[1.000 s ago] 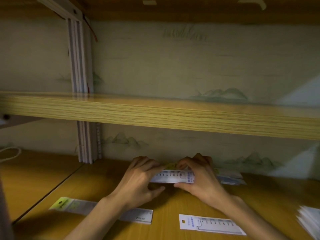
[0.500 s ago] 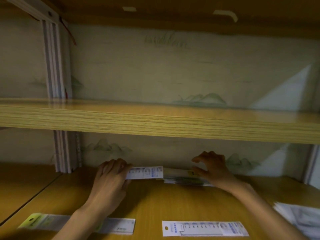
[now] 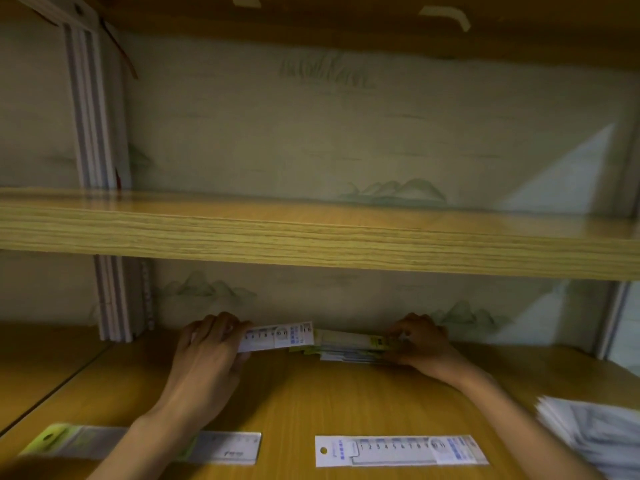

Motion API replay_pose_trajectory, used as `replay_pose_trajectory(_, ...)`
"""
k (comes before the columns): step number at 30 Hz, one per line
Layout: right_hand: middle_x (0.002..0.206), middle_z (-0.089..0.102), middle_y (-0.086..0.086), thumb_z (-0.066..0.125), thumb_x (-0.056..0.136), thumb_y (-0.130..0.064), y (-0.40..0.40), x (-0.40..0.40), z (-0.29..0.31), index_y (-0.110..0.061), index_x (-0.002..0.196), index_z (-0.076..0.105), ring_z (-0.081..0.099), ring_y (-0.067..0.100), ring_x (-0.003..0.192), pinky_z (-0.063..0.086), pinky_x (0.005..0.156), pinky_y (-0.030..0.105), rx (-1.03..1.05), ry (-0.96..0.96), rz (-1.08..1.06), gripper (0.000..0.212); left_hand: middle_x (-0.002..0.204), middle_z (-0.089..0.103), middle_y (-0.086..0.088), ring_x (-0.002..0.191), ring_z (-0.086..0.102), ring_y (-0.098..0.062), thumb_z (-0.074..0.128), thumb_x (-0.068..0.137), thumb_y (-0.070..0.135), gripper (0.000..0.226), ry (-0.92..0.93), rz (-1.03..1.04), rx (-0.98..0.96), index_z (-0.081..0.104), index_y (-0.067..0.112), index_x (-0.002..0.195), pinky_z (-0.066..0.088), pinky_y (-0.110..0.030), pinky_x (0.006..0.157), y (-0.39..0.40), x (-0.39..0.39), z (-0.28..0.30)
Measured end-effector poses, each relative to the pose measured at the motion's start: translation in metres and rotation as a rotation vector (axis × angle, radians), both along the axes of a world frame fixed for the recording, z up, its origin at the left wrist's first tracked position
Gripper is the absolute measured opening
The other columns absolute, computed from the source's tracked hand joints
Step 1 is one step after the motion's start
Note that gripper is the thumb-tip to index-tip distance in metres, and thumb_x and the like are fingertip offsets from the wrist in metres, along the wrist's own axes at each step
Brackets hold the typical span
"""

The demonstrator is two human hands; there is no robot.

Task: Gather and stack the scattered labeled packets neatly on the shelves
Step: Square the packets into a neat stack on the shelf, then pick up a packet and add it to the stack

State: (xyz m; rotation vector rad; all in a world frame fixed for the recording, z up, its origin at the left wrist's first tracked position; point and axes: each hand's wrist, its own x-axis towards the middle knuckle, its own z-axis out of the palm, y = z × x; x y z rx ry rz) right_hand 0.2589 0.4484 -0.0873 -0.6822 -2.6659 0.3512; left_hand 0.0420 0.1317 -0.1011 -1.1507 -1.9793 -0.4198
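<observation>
Both hands pinch packets: left hand [image 3: 204, 355] holds one white packet [image 3: 277, 337], right hand [image 3: 420, 342] holds the pile [image 3: 346, 346] beside it. Slide the packet onto the pile, ends even. Two packets [image 3: 401, 450] lie nearer, behind the grip.

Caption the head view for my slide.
Left hand holds a white ruler packet; right hand steadies the stacked packets.

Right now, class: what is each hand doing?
Left hand: grips one packet.
Right hand: holds the stack at its end.
</observation>
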Motion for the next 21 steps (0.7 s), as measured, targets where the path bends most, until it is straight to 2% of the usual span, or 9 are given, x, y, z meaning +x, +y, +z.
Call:
replay_pose_trajectory(5,0.106,0.049,-0.023,0.081,0.074,-0.049,0.002,0.004,0.002,-0.046,0.098,0.055,0.046,0.007,0.107,0.039,0.097,0.036,-0.129,0.052,0.008,0.036,0.103,0.059,0.001,0.093,0.057,-0.026,0.085,0.066,0.022,0.051,-0.035,-0.011,-0.004,0.066,0.025,0.114,0.034,-0.039,0.079,-0.001,-0.001,0.000)
replay_pose_trajectory(9,0.108,0.058,-0.015,0.084,0.074,-0.040,-0.005,0.006,0.009,-0.034,0.106,0.060,0.053,0.004,0.103,0.039,0.075,0.015,-0.212,0.134,0.016,0.040,0.104,0.059,0.002,0.094,0.056,-0.025,0.086,0.066,0.024,0.052,-0.058,-0.009,-0.011,0.066,0.026,0.114,0.036,-0.039,0.078,-0.002,-0.004,0.000)
replay_pose_trajectory(11,0.107,0.060,-0.014,0.084,0.075,-0.039,-0.012,0.008,0.015,-0.031,0.107,0.061,0.054,-0.001,0.100,0.041,0.070,0.010,-0.236,0.179,0.035,0.040,0.105,0.059,0.002,0.095,0.057,-0.025,0.085,0.069,0.024,0.050,-0.081,-0.019,-0.005,0.067,0.027,0.116,0.041,-0.041,0.078,-0.003,-0.004,0.002)
replay_pose_trajectory(15,0.108,0.058,-0.020,0.083,0.075,-0.041,-0.031,0.022,0.023,-0.035,0.111,0.061,0.055,-0.004,0.100,0.042,0.073,0.005,-0.182,0.185,0.074,0.042,0.113,0.060,0.001,0.102,0.057,-0.027,0.080,0.076,0.023,0.047,-0.119,-0.028,0.006,0.065,0.027,0.120,0.045,-0.044,0.083,-0.011,-0.004,0.013)
replay_pose_trajectory(21,0.106,0.057,-0.020,0.081,0.074,-0.048,-0.065,0.039,0.029,-0.039,0.110,0.062,0.055,-0.001,0.099,0.047,0.086,0.020,-0.084,0.084,0.051,0.042,0.121,0.060,0.001,0.112,0.052,-0.028,0.075,0.083,0.025,0.047,-0.168,0.014,0.013,0.063,0.030,0.128,0.043,-0.047,0.092,-0.031,0.003,0.029)
